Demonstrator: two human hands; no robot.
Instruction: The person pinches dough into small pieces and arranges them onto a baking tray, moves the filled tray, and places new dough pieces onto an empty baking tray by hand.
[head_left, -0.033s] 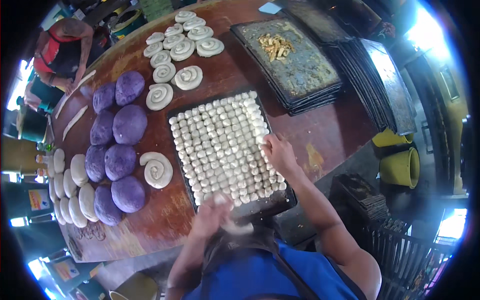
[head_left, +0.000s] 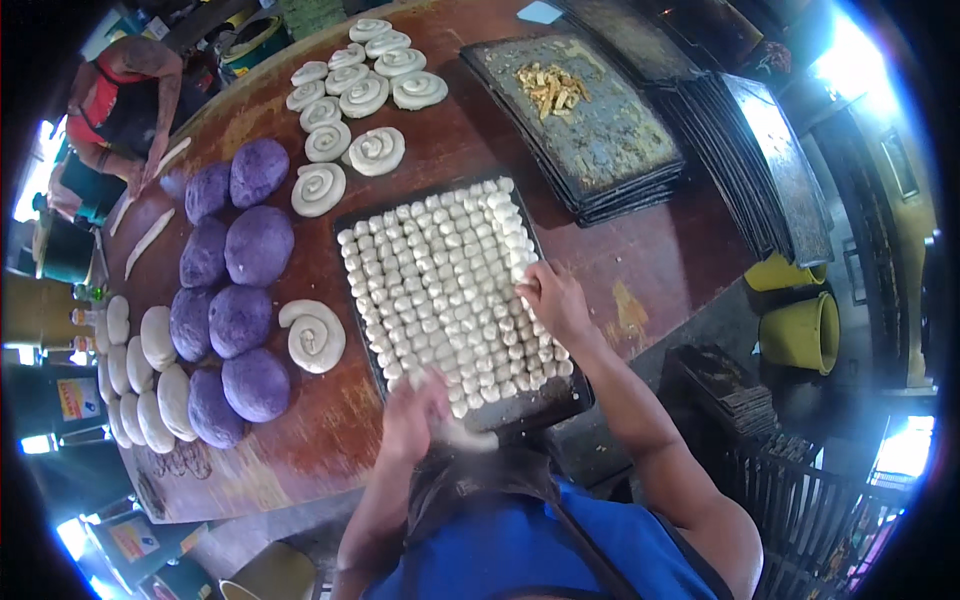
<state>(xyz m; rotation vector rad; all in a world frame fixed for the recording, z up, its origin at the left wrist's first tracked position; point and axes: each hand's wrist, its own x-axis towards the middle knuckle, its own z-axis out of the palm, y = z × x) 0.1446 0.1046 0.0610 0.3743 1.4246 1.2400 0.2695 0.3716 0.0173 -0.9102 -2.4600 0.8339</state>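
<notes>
A dark baking tray [head_left: 508,414] lies before me, mostly covered by close rows of small pale dough balls [head_left: 440,285]. Over its near left edge, my left hand [head_left: 413,412] is closed and blurred by motion. A short dough rope [head_left: 467,437] trails from its fingers toward my body. At the tray's right side my right hand [head_left: 556,303] is closed in a pinch, its fingertips against the outermost dough balls. Whatever sits between those fingertips is hidden.
Purple dough mounds [head_left: 259,245], pale dough loaves [head_left: 158,338] and coiled dough [head_left: 316,337] sit left on the table [head_left: 420,150]. Stacked trays [head_left: 620,150] stand far right; the top one holds brown pieces. A co-worker [head_left: 125,100] handles dough strips at far left.
My left hand and its dough rope have shifted slightly away from my body, toward the tray. My right hand stays almost in place. The co-worker's hands have moved a little along the strip.
</notes>
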